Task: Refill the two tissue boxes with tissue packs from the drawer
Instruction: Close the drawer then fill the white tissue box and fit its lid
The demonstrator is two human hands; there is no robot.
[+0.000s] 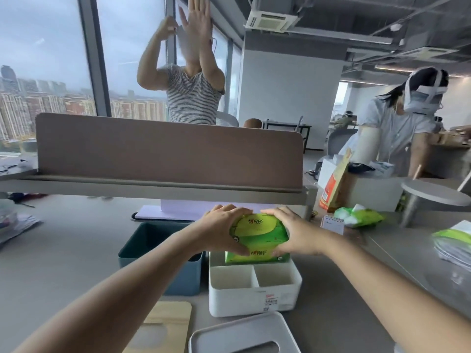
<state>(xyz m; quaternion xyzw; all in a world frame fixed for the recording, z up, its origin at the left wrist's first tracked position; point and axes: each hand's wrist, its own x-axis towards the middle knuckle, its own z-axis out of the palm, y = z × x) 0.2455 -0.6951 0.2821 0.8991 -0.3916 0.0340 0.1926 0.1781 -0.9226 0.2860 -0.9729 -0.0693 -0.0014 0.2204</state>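
Observation:
A green tissue pack [258, 231] is held between my left hand [224, 230] and my right hand [293, 234], just above the far compartment of the white tissue box [254, 299]. A second green pack [254, 257] lies in that compartment beneath it. The white box has two small bare compartments at its near side. A dark teal tissue box [153, 248] stands open to the left, its inside in shadow. The white lid [244, 335] lies in front of the white box, and a wooden lid [163, 324] lies to its left.
An opened green pack [359, 216] and a small calendar [332, 224] lie at the right. More packaging [453, 242] sits at the far right. A brown desk divider [168, 151] stands behind. One person stands beyond the divider, another at the right.

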